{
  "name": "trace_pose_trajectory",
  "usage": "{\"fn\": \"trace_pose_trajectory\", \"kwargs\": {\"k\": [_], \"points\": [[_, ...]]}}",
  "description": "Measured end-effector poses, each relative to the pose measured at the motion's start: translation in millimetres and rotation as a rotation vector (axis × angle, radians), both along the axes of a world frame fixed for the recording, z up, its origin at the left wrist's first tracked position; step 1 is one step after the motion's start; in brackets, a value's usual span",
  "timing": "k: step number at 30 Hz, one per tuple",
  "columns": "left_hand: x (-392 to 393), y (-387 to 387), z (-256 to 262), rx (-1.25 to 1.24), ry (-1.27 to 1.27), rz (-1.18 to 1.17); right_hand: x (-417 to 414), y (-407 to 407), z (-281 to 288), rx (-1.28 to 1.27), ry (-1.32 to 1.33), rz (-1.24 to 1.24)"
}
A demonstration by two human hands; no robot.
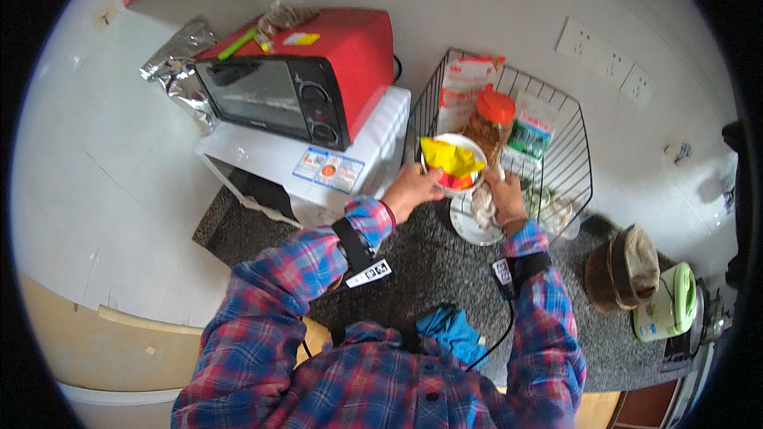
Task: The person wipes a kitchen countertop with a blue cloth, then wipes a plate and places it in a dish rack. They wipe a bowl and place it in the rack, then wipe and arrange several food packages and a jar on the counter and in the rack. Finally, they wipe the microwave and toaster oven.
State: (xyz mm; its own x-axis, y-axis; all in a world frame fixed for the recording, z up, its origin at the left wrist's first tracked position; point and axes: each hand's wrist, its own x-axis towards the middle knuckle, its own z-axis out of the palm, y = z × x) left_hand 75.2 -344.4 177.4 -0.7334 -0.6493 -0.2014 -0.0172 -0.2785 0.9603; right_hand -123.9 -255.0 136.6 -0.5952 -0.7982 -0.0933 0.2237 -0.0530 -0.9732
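Observation:
Between my two hands is a white bowl, held over the front edge of a black wire basket. A crumpled yellow packet fills it, with something red beneath. My left hand grips the bowl's left side, thumb towards the rim. On the other side my right hand holds the bowl's right edge. Just below it a white plate carries a pale, knotted bag or bulb-like item that I cannot name surely. Behind the bowl, a jar with a red lid leans in the basket.
A red toaster oven sits on a white stand at left, foil beside it. The basket also holds printed packets. To the right are a wooden bucket and a green-white appliance. A blue cloth lies on the granite counter.

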Motion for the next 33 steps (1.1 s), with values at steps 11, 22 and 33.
{"fn": "trace_pose_trajectory", "kwargs": {"k": [11,22,33], "points": [[183.6,64.7,29.2,-0.619,-0.249,0.143,55.9,112.0,58.9,-0.110,0.703,-0.100],[267.7,137.7,-129.5,0.027,-0.404,0.035,106.1,260.8,-85.8,0.578,0.724,0.047],[283.8,118.6,-168.9,0.132,-0.504,-0.056,142.0,277.2,-122.5,0.786,0.899,0.055]]}}
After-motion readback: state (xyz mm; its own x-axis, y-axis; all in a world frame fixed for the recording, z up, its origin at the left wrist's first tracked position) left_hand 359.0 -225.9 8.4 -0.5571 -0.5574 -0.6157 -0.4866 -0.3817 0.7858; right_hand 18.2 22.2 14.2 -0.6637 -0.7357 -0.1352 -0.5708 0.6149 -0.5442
